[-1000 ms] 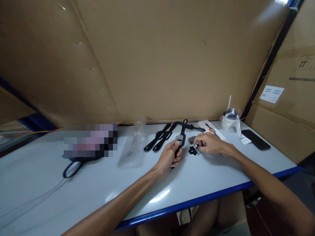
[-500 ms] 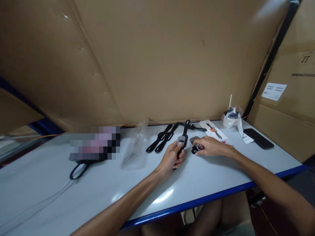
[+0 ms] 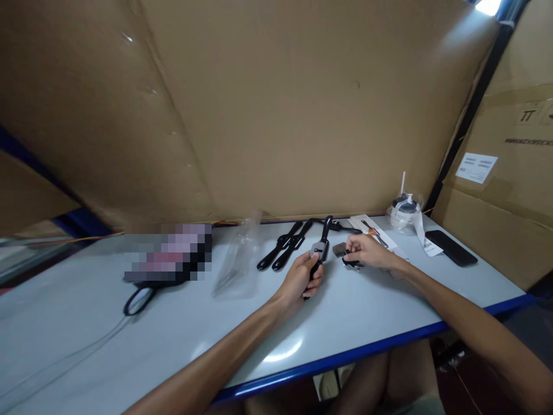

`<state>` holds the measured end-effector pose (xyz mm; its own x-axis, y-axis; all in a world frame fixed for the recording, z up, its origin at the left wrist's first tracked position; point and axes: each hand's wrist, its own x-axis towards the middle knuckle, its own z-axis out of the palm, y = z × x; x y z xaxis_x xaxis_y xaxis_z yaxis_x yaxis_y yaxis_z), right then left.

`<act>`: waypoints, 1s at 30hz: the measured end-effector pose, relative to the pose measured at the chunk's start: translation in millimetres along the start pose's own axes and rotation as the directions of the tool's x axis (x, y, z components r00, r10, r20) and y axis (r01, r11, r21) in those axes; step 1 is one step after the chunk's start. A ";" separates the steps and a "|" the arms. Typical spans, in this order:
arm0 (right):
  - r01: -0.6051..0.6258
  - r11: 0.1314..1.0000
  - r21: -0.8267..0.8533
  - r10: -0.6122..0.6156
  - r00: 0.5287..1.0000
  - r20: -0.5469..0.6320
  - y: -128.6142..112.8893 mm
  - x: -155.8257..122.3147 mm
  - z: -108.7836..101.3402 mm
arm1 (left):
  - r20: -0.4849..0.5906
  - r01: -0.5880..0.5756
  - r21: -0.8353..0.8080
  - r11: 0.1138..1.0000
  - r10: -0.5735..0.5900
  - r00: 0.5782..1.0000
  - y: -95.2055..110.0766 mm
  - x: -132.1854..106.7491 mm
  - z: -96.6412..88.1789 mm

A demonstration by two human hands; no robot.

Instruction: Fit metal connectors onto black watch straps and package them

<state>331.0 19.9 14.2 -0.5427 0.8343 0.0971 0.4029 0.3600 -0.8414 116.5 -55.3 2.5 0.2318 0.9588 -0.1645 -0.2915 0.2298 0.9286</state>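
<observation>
My left hand (image 3: 305, 274) is closed round the lower handle of a black spokeshave (image 3: 328, 226), its thumb pressing on the grey blade (image 3: 317, 246) at the middle of the body. To the right, my right hand (image 3: 367, 251) pinches a small black part (image 3: 347, 259) just above the table. Shiny bits show under its fingers, too small to tell apart. Beside those fingertips lie flat grey blades (image 3: 339, 249). Two more black spokeshaves (image 3: 280, 249) rest side by side left of my left hand. Another dark tool (image 3: 341, 226) lies behind, partly hidden.
A clear plastic bag (image 3: 237, 259) and a pixelated item with a black loop (image 3: 139, 301) are on the left. A printed leaflet (image 3: 380, 230), a bagged cup with a straw (image 3: 404, 212) and a black phone (image 3: 451, 248) stand or lie to the right. Cardboard (image 3: 280, 115) walls the back.
My right hand has shifted slightly right and its fingers have drawn up, uncovering more of the grey blades. My left hand keeps its hold on the spokeshave. The camera view has tilted slightly.
</observation>
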 end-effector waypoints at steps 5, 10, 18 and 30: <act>-0.007 0.957 0.291 0.071 0.976 -0.208 -24.0 -0.1 1.0 | -0.025 0.050 -0.113 0.992 -0.053 0.998 2.2 5.2 -1.0; 0.051 0.964 0.262 0.012 0.972 -0.236 -37.5 24.7 27.1 | -0.012 0.046 -0.164 0.985 -0.049 0.999 0.2 9.6 -3.2; 0.086 0.951 -0.298 -0.192 0.917 -0.348 -40.8 46.5 63.3 | 0.005 0.032 -0.131 0.991 -0.031 0.999 -2.9 12.8 -2.9; -0.043 0.998 0.040 0.046 0.996 -0.072 -41.1 21.3 28.1 | 0.020 -0.054 -0.070 0.996 0.055 0.998 -2.2 4.4 -3.7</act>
<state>282.2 11.2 36.0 -0.4695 0.8776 0.0966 0.3961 0.3071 -0.8653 114.7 -50.9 -1.4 0.2338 0.9664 -0.1064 -0.3673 0.1891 0.9107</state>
